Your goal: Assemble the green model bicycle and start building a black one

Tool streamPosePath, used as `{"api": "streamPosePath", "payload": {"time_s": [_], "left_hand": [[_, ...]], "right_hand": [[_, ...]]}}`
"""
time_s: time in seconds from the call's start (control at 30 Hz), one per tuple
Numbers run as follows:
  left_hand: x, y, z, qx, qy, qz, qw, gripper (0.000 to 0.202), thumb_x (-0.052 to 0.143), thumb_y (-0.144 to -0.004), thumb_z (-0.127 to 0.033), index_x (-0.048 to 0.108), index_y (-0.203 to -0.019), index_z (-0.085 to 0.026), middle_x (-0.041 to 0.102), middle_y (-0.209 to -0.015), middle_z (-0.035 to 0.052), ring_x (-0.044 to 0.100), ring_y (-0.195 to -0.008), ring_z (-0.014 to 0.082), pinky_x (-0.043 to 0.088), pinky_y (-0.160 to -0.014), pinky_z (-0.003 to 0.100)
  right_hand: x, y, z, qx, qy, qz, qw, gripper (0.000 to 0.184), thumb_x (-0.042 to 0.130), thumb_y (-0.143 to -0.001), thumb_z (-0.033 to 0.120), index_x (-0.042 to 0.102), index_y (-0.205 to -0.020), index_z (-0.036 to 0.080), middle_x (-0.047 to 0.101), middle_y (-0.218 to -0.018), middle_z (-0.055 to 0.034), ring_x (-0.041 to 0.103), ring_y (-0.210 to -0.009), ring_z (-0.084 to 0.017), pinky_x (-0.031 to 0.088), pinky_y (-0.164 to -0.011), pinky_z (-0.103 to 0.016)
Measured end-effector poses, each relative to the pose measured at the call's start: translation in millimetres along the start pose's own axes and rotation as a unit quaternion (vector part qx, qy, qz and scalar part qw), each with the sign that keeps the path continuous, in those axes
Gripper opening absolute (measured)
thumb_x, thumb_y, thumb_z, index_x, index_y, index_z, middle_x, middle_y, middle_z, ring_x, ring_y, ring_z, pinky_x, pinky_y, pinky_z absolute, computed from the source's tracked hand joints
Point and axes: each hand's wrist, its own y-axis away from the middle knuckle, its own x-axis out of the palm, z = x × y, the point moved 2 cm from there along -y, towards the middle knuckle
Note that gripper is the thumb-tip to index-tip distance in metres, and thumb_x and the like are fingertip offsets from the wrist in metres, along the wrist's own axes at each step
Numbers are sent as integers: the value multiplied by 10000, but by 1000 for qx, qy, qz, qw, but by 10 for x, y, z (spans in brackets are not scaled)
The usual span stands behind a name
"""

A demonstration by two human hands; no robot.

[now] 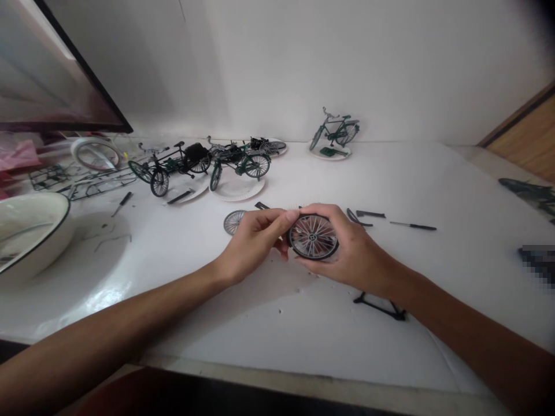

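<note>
Above the white table I hold a miniature bicycle wheel (313, 237) with a black tyre and pale spokes. My left hand (260, 237) pinches its left rim, the thumb lying on top. Around the right side of the same wheel curl the thumb and fingers of my right hand (347, 245). A second spoked wheel (233, 222) lies on the table just beyond my left hand, partly covered by it. Below my right wrist rests a black frame part (380, 307). Past my right hand are a curved black piece (358, 218) and a flat black strip (371, 214).
A screwdriver (413, 226) lies at the right, another (123, 203) at the left. Assembled model bicycles (240, 164) stand at the back left, some on paper plates (237, 189); one more bicycle (335, 128) is by the wall. An enamel basin (52, 231) occupies the left edge, below a screen (65, 69).
</note>
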Motion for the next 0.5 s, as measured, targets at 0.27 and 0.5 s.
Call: {"api": "streamPosePath", "payload": {"time_s": [0.27, 0.5], "left_hand": [[21, 0, 28, -4, 29, 30, 999, 377, 546, -1007, -423, 643, -818, -111, 565, -726, 34, 556, -603, 108, 524, -557, 239], [5, -14, 68, -16, 106, 70, 992, 337, 557, -1011, -396, 645, -845, -116, 564, -731, 27, 547, -623, 98, 508, -567, 215]], "right_hand": [[-24, -12, -18, 12, 7, -43, 999, 681, 823, -722, 376, 472, -1301, 306, 602, -1228, -73, 683, -1009, -259, 620, -711, -326], [-25, -40, 18, 31, -29, -62, 997, 690, 813, -733, 325, 479, -1334, 263, 626, -1207, -78, 666, -1072, -264, 615, -810, -348]]}}
